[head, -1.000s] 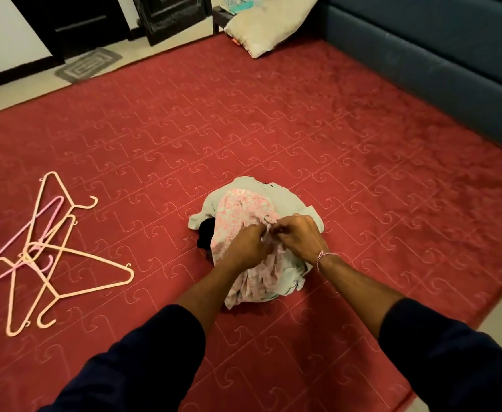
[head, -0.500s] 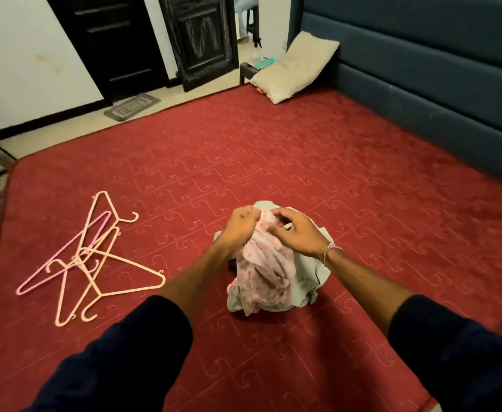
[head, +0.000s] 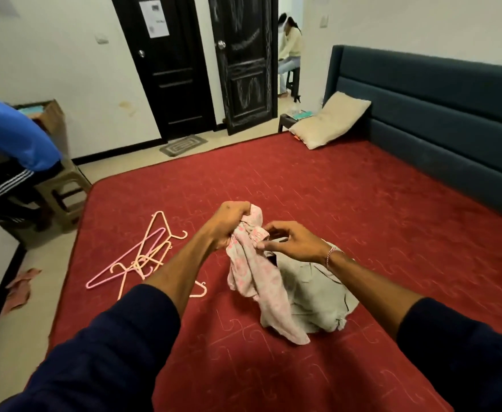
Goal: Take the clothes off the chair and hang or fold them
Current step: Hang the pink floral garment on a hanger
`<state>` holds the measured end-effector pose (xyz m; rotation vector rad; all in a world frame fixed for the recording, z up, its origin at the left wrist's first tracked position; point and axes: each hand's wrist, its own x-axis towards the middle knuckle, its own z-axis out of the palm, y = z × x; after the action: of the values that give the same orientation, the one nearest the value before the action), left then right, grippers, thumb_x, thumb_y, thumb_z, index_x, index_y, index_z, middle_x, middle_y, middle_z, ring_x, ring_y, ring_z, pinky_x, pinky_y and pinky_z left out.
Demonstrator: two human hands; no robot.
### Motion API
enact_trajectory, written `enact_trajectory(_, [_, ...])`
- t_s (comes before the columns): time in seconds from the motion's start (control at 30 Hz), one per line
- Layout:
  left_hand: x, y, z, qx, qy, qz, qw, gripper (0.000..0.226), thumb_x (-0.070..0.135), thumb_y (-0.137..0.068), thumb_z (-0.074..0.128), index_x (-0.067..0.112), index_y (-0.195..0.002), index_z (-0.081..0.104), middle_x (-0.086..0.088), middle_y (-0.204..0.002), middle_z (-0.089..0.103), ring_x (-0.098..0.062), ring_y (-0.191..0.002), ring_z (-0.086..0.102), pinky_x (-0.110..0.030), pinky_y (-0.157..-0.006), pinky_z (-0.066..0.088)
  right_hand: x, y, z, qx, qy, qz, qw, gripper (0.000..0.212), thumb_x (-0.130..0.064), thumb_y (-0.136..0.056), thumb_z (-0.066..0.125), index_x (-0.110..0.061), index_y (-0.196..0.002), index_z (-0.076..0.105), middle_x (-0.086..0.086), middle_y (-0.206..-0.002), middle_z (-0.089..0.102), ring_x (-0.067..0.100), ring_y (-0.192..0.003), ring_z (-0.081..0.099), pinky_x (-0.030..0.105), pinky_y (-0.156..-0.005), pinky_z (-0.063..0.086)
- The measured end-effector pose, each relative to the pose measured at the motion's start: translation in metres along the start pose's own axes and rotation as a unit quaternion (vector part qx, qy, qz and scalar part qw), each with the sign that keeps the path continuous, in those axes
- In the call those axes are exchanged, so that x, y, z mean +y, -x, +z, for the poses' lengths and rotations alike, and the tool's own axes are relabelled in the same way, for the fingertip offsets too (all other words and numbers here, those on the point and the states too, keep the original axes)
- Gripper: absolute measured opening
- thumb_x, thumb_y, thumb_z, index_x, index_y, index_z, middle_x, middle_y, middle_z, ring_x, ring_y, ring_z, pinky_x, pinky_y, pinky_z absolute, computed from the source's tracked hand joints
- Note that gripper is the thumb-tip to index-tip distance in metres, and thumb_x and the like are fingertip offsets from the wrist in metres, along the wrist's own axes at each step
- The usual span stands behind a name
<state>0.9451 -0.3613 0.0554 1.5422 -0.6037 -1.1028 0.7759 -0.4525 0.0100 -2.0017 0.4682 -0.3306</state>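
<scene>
pink garment (head: pixel 255 272): lifted over red mattress (head: pixel 362 203), centre-near, unfolded
left hand (head: pixel 229 224): fist bunched on top edge
right hand (head: pixel 291 242): pinching same edge, other fingers loose
grey garment (head: pixel 315 295): crumpled beneath
hangers (head: pixel 142 257): left, unused
progress: early

The left grip (head: pixel 229 223) holds the garment (head: pixel 258 281) above the bed (head: pixel 362 203); hangers (head: pixel 142 257) lie to its left, another garment (head: pixel 318 295) below-right, a pillow (head: pixel 330 120) far behind.
</scene>
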Motion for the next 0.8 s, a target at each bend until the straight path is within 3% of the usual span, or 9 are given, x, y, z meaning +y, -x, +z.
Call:
enact_trajectory(0.1, [0.015,0.024,-0.021,-0.005,-0.070,0.026,0.997,0.009,0.009,-0.073,0.052,0.004,-0.065,0.056,-0.009,-0.062,0.042,-0.023,-0.051,0.038,-0.034,-0.052,0.038,-0.026,-0.009,0.014,0.001,0.033,-0.021,0.999,0.027,-0.042,-0.094,0.064,-0.016,-0.098,0.068,0.007,-0.090,0.072,0.033,-0.086,0.070,0.058,-0.084,0.055])
enact_trajectory(0.17, [0.027,0.035,-0.042,0.010,-0.198,0.083,0.977,0.009,0.015,-0.077,0.059,0.008,-0.072,0.057,-0.008,-0.063,0.042,-0.021,-0.055,0.035,-0.035,-0.053,0.032,-0.046,-0.013,0.020,0.028,0.038,-0.026,0.999,0.032,-0.039,-0.099,0.056,-0.007,-0.098,0.058,0.007,-0.082,0.059,0.027,-0.074,0.059,0.052,-0.071,0.054])
enact_trajectory(0.27, [0.047,0.057,-0.065,0.025,-0.336,0.136,0.932,0.012,0.014,-0.091,0.061,0.006,-0.088,0.070,-0.004,-0.077,0.064,-0.013,-0.067,0.055,-0.032,-0.064,0.048,-0.081,-0.018,0.026,0.040,0.069,-0.047,0.996,0.030,-0.027,-0.104,0.052,0.001,-0.096,0.051,0.004,-0.080,0.047,0.014,-0.070,0.042,0.035,-0.062,0.039])
enact_trajectory(0.33, [0.057,0.069,-0.078,0.012,-0.306,0.158,0.939,0.016,0.012,-0.093,0.060,0.009,-0.103,0.073,-0.005,-0.098,0.072,-0.013,-0.085,0.064,-0.030,-0.082,0.053,-0.105,-0.023,0.029,0.046,0.069,-0.061,0.995,0.029,-0.027,-0.103,0.054,0.001,-0.099,0.055,0.004,-0.082,0.054,0.010,-0.069,0.048,0.029,-0.059,0.042])
enact_trajectory(0.37, [0.059,0.075,-0.083,-0.002,-0.268,0.168,0.949,0.018,0.010,-0.094,0.058,0.011,-0.104,0.073,-0.005,-0.101,0.073,-0.013,-0.088,0.065,-0.030,-0.084,0.053,-0.115,-0.026,0.031,0.052,0.062,-0.062,0.995,0.027,-0.027,-0.103,0.055,0.000,-0.101,0.057,0.003,-0.084,0.058,0.008,-0.070,0.051,0.025,-0.058,0.044])
enact_trajectory(0.43, [0.063,0.085,-0.096,-0.028,-0.177,0.163,0.970,0.020,0.012,-0.096,0.053,0.010,-0.104,0.072,-0.005,-0.094,0.070,-0.012,-0.081,0.063,-0.025,-0.073,0.053,-0.137,-0.031,0.036,0.066,0.065,-0.069,0.993,0.025,-0.030,-0.100,0.059,-0.005,-0.101,0.063,0.001,-0.086,0.064,0.006,-0.071,0.055,0.023,-0.059,0.045])
enact_trajectory(0.5, [0.065,0.096,-0.105,-0.059,-0.127,0.149,0.979,0.020,0.020,-0.093,0.063,0.008,-0.107,0.070,-0.007,-0.092,0.068,-0.015,-0.079,0.062,-0.024,-0.067,0.051,-0.150,-0.037,0.039,0.077,0.097,-0.080,0.989,0.030,-0.041,-0.095,0.064,-0.011,-0.093,0.066,-0.002,-0.082,0.066,0.007,-0.070,0.055,0.028,-0.061,0.044])
enact_trajectory(0.63, [0.075,0.113,-0.123,-0.078,-0.236,0.186,0.950,0.040,0.013,-0.076,0.084,-0.003,-0.107,0.065,-0.018,-0.097,0.070,-0.025,-0.088,0.068,-0.044,-0.086,0.056,-0.174,-0.040,0.056,0.077,0.084,-0.075,0.991,0.030,-0.042,-0.095,0.064,-0.012,-0.096,0.065,0.006,-0.084,0.069,0.011,-0.071,0.058,0.031,-0.063,0.047])
enact_trajectory(0.8, [0.086,0.129,-0.147,-0.092,-0.267,0.205,0.937,0.012,0.022,-0.090,0.071,0.010,-0.090,0.072,-0.011,-0.088,0.074,-0.024,-0.081,0.069,-0.037,-0.077,0.055,-0.175,-0.023,0.075,0.018,-0.001,-0.014,1.000,0.037,-0.052,-0.099,0.052,-0.015,-0.102,0.056,0.002,-0.092,0.061,0.009,-0.076,0.053,0.023,-0.063,0.044])
